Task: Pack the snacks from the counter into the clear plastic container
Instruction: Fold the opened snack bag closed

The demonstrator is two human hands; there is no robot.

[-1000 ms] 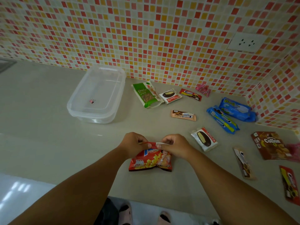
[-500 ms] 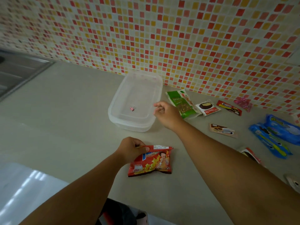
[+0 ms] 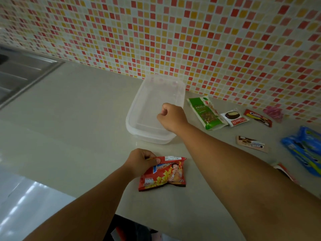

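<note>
A clear plastic container (image 3: 132,122) stands against the tiled wall. My right hand (image 3: 172,117) reaches into it over its right rim, fingers curled shut; whatever lies beneath is hidden. My left hand (image 3: 140,161) pinches the top left corner of a red potato snack bag (image 3: 165,174) lying on the counter in front of the container. To the right lie a green nut pack (image 3: 205,113), a white choco pie packet (image 3: 233,117), a red wrapper (image 3: 258,117), a pink wrapper (image 3: 273,113), a brown bar (image 3: 251,144) and blue cookie packs (image 3: 305,150).
A steel sink (image 3: 20,73) is sunk into the counter at the far left. The counter's front edge runs just below the red bag. One more packet (image 3: 284,171) is partly covered by my right forearm.
My right hand let go of the red bag and reached forward into the container, covering the small pink thing on its floor. The view swung left; my left hand stayed on the bag.
</note>
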